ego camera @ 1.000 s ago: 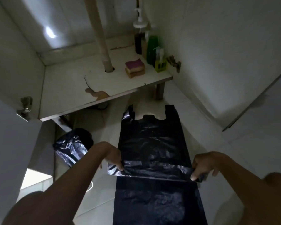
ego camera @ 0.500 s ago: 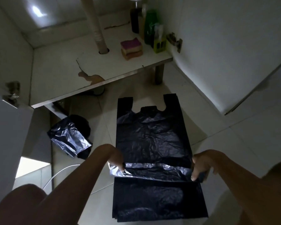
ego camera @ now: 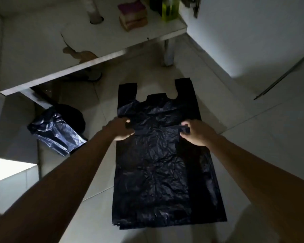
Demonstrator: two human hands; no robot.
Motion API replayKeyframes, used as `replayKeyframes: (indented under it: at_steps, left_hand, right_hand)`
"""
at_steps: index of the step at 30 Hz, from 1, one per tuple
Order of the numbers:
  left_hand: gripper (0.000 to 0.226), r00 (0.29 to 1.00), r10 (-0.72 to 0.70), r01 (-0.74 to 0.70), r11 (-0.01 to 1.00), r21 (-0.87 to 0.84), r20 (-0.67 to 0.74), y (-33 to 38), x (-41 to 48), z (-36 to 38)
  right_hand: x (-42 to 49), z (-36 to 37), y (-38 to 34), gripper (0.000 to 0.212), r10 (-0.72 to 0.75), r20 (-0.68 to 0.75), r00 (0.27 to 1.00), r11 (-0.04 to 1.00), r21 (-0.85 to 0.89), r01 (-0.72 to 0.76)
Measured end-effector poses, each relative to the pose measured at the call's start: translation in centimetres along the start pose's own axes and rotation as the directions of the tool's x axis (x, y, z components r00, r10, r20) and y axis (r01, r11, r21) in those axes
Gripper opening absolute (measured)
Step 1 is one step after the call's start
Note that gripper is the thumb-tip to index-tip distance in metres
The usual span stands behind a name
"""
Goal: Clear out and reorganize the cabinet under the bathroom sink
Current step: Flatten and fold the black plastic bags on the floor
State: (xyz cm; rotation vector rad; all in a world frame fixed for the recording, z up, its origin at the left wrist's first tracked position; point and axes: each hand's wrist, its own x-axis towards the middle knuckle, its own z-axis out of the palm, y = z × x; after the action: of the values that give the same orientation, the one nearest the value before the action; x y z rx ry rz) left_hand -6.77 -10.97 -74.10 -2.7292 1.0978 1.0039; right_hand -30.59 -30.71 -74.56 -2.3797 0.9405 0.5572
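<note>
On pale tiled floor (ego camera: 253, 128), in front of white cabinet base board (ego camera: 33, 55): flat black plastic handled bag (ego camera: 161, 172), handles toward cabinet. Left hand (ego camera: 120, 128): fingers curled, pinching bag's left edge. Right hand (ego camera: 197, 132): fingers curled, pinching right edge. Crumpled black bag (ego camera: 54, 132) lies left, apart.

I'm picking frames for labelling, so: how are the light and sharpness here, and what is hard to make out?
Head view: dim overall, brightest on the white panel at right and a lit patch at the left edge. Head view: the black bag, pinched by left hand and right hand, reads nearly solid dark, creases faint. Head view: sponges and green bottle at top are blurred.
</note>
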Motion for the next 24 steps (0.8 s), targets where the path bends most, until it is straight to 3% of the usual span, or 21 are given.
replayKeyframes:
  at_steps: [4, 7, 15, 24]
  left_hand:
    - [0.087, 0.989, -0.055, 0.062, 0.997, 0.047, -0.138, 0.0, 4.4, 2.9]
    - [0.082, 0.973, -0.043, 0.064, 0.994, 0.086, -0.228, 0.3, 5.8, 4.5]
    - [0.075, 0.950, 0.043, 0.002, 0.990, 0.144, -0.310, 0.8, 7.3, 8.0]
    - [0.072, 0.912, 0.054, -0.021, 0.996, 0.086, -0.406, 1.1, 7.8, 8.1]
  right_hand:
    - [4.1, 2.8, 1.0, 0.068, -0.046, -0.188, 0.981, 0.989, -0.144, 0.019]
    - [5.7, 4.8, 2.4, 0.070, -0.039, -0.187, 0.982, 0.985, -0.174, 0.006]
    - [5.4, 8.0, 5.0, 0.077, 0.016, -0.287, 0.958, 0.980, -0.188, -0.073]
    - [5.8, 7.6, 5.1, 0.080, 0.061, -0.358, 0.932, 0.962, -0.227, -0.150]
